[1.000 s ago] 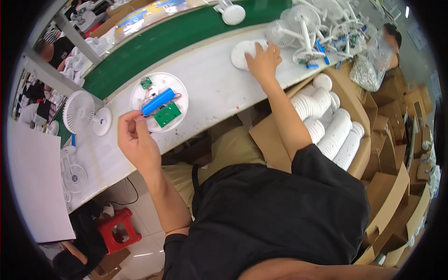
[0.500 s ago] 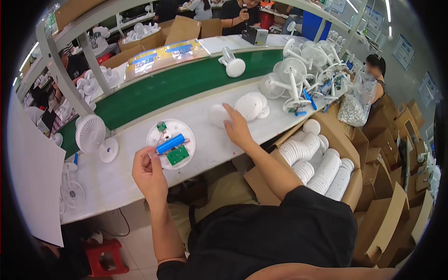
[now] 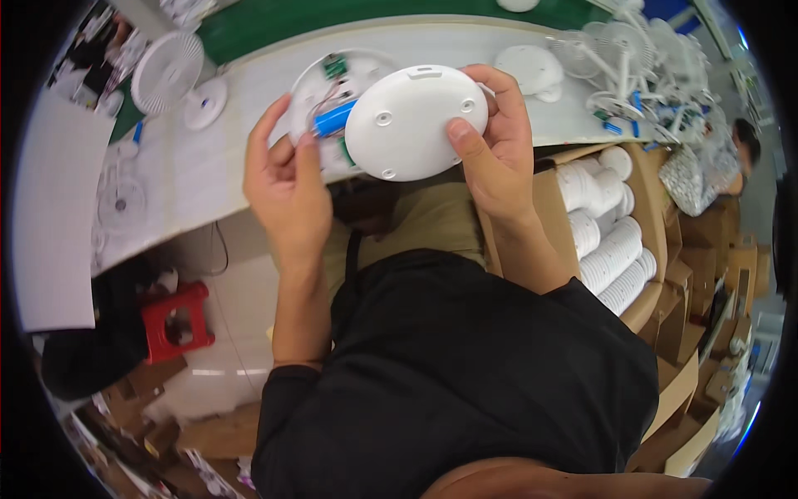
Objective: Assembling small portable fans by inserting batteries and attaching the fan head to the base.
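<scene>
My right hand grips a round white base cover by its right edge, thumb on its face and fingers behind. The cover has recessed screw holes and a small slot at its far edge. It is tilted and partly hides a round white fan base on the table. In that base are a blue cylindrical battery, a small green circuit board and thin wires; another board is mostly covered. My left hand is closed at the base's left side, thumb by the battery's end; what its fingers pinch is hidden.
More white covers lie stacked to the right on the white table. A white fan stands at the left. Fan parts are heaped at far right, above a cardboard box of white discs. A green belt runs behind.
My right hand has picked up a cover from the table and brought it left, over the fan base. My left hand stays beside the base. The view has tilted downward.
</scene>
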`<state>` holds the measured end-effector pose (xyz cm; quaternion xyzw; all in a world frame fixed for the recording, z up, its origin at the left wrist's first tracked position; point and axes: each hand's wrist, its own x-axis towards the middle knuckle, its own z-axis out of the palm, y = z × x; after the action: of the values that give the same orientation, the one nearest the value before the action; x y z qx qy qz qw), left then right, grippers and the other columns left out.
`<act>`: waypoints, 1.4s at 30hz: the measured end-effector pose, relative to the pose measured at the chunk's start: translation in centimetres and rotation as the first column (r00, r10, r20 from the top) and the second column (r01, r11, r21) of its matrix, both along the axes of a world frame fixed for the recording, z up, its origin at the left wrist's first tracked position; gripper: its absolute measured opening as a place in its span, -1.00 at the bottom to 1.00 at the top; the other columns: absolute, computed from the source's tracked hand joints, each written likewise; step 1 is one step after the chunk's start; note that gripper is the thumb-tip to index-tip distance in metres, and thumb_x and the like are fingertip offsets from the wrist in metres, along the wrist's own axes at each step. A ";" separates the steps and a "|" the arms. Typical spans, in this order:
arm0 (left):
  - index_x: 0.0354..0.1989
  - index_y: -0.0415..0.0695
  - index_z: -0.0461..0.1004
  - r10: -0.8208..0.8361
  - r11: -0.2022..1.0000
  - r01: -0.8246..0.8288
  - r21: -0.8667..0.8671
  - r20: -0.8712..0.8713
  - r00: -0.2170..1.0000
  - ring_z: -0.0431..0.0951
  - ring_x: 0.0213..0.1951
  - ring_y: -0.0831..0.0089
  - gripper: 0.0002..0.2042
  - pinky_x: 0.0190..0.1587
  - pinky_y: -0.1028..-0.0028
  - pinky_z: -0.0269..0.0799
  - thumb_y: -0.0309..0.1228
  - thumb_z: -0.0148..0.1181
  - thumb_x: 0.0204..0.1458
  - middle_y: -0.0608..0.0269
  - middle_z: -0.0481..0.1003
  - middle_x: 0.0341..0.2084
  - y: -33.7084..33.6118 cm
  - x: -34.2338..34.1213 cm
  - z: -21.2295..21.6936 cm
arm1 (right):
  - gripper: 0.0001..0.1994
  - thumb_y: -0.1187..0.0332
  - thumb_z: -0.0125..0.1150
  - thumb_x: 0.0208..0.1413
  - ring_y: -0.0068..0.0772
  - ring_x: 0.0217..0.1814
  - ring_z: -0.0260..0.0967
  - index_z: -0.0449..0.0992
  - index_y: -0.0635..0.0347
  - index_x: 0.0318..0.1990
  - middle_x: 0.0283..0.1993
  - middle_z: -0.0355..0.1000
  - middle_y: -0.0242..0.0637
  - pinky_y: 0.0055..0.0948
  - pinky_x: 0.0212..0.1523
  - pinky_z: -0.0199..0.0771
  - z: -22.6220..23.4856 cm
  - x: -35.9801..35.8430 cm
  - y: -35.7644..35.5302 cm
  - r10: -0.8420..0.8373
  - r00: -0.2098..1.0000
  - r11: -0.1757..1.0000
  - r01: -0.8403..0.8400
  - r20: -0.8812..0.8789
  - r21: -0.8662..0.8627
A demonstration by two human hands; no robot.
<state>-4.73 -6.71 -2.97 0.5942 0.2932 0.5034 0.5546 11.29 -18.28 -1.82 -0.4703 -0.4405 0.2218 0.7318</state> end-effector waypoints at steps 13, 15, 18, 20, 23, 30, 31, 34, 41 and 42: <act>0.23 -0.31 0.24 -0.001 0.995 0.001 0.103 -0.004 1.000 0.60 -0.22 0.39 -0.58 -0.16 0.60 0.49 -0.61 -0.01 0.16 -0.12 0.58 -0.20 -2.0 -0.6 -1.6 | -0.58 0.46 0.12 0.16 -0.30 0.07 0.29 0.31 0.22 0.19 0.11 0.32 -0.16 -0.40 0.09 0.36 0.6 -2.1 2.8 0.047 0.997 0.988 -0.056 -0.068 -0.142; 0.24 -0.32 0.22 -0.033 0.994 0.027 0.110 0.051 0.998 0.59 -0.21 0.36 -0.56 -0.15 0.58 0.49 -0.56 0.00 0.16 -0.15 0.56 -0.16 -2.5 -0.8 -1.7 | -0.58 0.45 0.12 0.15 -0.30 0.07 0.29 0.32 0.20 0.19 0.10 0.32 -0.16 -0.39 0.10 0.35 0.6 -2.6 2.5 0.013 1.000 0.990 -0.016 -0.019 -0.141; 0.26 -0.33 0.21 -0.067 0.993 0.056 0.105 0.099 0.993 0.59 -0.20 0.33 -0.54 -0.14 0.55 0.50 -0.51 0.01 0.17 -0.17 0.54 -0.12 -3.4 -1.2 -1.7 | -0.57 0.45 0.13 0.15 -0.29 0.07 0.29 0.32 0.19 0.19 0.10 0.32 -0.17 -0.38 0.10 0.35 0.5 -3.2 2.0 -0.022 0.999 0.988 0.026 0.023 -0.151; 0.26 -0.33 0.19 -0.031 0.995 0.030 0.097 0.012 0.999 0.57 -0.15 0.30 -0.52 -0.10 0.51 0.49 -0.47 0.02 0.17 -0.17 0.52 -0.09 -4.3 -1.4 -1.5 | -0.56 0.44 0.14 0.14 -0.28 0.05 0.30 0.32 0.19 0.20 0.08 0.32 -0.17 -0.38 0.09 0.34 0.3 -3.3 1.6 -0.043 0.995 0.988 0.056 0.095 -0.145; 0.27 -0.34 0.18 0.000 0.997 0.007 0.077 -0.084 0.996 0.56 -0.10 0.27 -0.50 -0.05 0.47 0.49 -0.43 0.03 0.16 -0.18 0.50 -0.05 -5.0 -1.6 -1.2 | -0.54 0.44 0.15 0.13 -0.27 0.03 0.30 0.31 0.20 0.20 0.06 0.32 -0.17 -0.38 0.08 0.34 0.0 -3.6 1.0 -0.062 0.985 0.985 0.086 0.161 -0.151; 0.18 -0.40 0.28 -0.058 0.998 0.060 0.033 -0.038 0.998 0.53 -0.12 0.25 -0.51 -0.10 0.46 0.47 -0.44 0.18 0.09 -0.11 0.50 -0.07 -5.5 -2.6 -0.2 | -0.51 0.46 0.18 0.09 -0.33 -0.08 0.27 0.31 0.23 0.21 0.03 0.32 -0.18 -0.45 -0.02 0.32 -0.5 -4.1 -0.4 -0.041 0.993 0.994 0.051 0.107 -0.094; 0.16 -0.40 0.29 -0.086 0.996 0.087 0.027 -0.045 0.995 0.53 -0.13 0.26 -0.51 -0.11 0.47 0.47 -0.43 0.19 0.08 -0.11 0.50 -0.07 -5.4 -3.0 0.0 | -0.51 0.47 0.19 0.08 -0.34 -0.09 0.26 0.32 0.24 0.20 0.02 0.32 -0.18 -0.46 -0.04 0.31 -0.5 -4.2 -0.7 -0.023 0.994 0.996 0.032 0.111 -0.087; 0.13 -0.41 0.32 -0.129 0.990 0.132 0.043 -0.071 0.989 0.53 -0.15 0.28 -0.53 -0.14 0.48 0.46 -0.41 0.20 0.08 -0.10 0.51 -0.08 -5.5 -3.6 0.2 | -0.52 0.46 0.21 0.06 -0.37 -0.13 0.25 0.35 0.27 0.18 -0.01 0.32 -0.17 -0.50 -0.08 0.30 0.4 -3.5 -1.3 0.044 0.985 0.994 -0.027 0.167 -0.102; -0.01 -0.38 0.45 -0.099 0.967 0.140 0.213 -0.193 0.976 0.54 -0.30 0.34 -0.60 -0.24 0.54 0.45 -0.39 0.28 0.01 -0.05 0.57 -0.20 -4.6 -4.8 -0.1 | -0.59 0.42 0.36 -0.04 -0.43 -0.27 0.23 0.49 0.32 0.01 -0.17 0.34 -0.19 -0.56 -0.21 0.25 3.3 -1.7 0.6 0.287 0.894 0.952 -0.224 0.344 -0.210; -0.03 -0.38 0.46 -0.068 0.960 0.123 0.250 -0.219 0.973 0.54 -0.33 0.35 -0.61 -0.25 0.55 0.45 -0.40 0.30 0.00 -0.04 0.58 -0.23 -4.3 -4.9 0.0 | -0.62 0.42 0.38 -0.06 -0.43 -0.29 0.23 0.52 0.32 -0.04 -0.21 0.34 -0.21 -0.56 -0.23 0.24 3.5 -1.7 1.0 0.317 0.882 0.943 -0.254 0.348 -0.215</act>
<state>-9.62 -11.05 -2.94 0.7254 0.2514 0.4452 0.4609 9.60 -17.26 1.66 -0.4920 -0.6182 0.2680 0.5513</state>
